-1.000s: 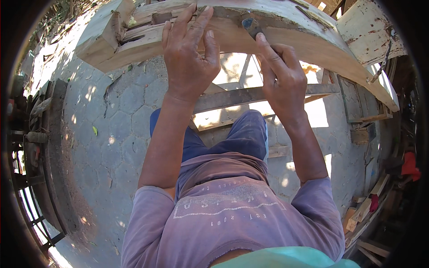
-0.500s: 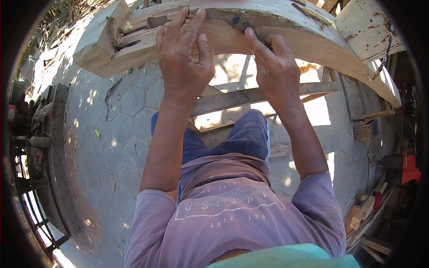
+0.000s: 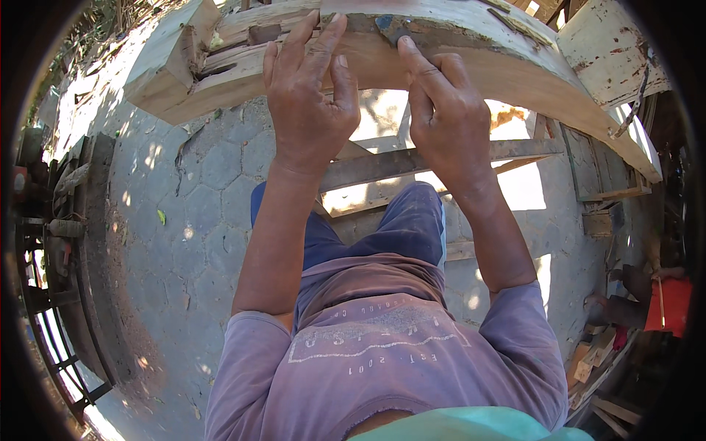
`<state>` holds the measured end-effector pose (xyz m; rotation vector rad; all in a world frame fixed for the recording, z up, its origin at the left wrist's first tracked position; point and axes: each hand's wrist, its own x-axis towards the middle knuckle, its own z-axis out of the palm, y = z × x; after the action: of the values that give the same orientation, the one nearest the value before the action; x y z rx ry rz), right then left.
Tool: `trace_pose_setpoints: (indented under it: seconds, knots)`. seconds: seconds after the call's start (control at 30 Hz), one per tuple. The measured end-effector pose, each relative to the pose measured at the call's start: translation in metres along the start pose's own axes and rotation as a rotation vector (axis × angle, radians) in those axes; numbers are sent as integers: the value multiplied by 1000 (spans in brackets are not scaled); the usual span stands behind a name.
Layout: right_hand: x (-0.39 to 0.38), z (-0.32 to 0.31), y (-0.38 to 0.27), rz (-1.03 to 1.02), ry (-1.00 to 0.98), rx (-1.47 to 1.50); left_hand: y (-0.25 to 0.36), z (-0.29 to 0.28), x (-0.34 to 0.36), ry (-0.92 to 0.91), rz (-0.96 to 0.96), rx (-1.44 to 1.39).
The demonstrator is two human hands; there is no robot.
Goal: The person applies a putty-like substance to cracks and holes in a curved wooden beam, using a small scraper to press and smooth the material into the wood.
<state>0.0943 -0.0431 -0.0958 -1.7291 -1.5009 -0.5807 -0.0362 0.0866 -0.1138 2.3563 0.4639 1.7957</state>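
Note:
A long, curved, pale wooden beam (image 3: 507, 70) spans the top of the view, with a strip of brown paste-like filler (image 3: 434, 35) along its near upper edge. My left hand (image 3: 309, 110) is open, fingers spread, and its fingertips rest on the beam beside a cut recess. Closed, my right hand (image 3: 450, 110) has its index finger stretched onto a thin dark flat blade (image 3: 385, 26) with a bluish patch, lying against the filler. Most of the blade and any handle are hidden by the fingers.
Under the beam stands a wooden frame with a crossbar (image 3: 382, 164), close to my knees. A dark metal and wood rack (image 3: 81, 257) stands at the left. Another person in red (image 3: 668, 305) is at the far right, near stacked wood offcuts (image 3: 596, 356).
My right hand has slid slightly left along the beam with the blade. My left hand stays on the wood. At the right edge, the person in red has come further into view.

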Motion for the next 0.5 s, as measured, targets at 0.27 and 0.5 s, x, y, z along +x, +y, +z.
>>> trace_pose_setpoints:
  seconds: [0.27,0.5]
  knots:
    - [20,-33,1,-42,-117,-142,-1,-2,-1,-9,-17,-3]
    - [37,-50,1,135,-134,157,-3,0,-1,-3,-20,-21]
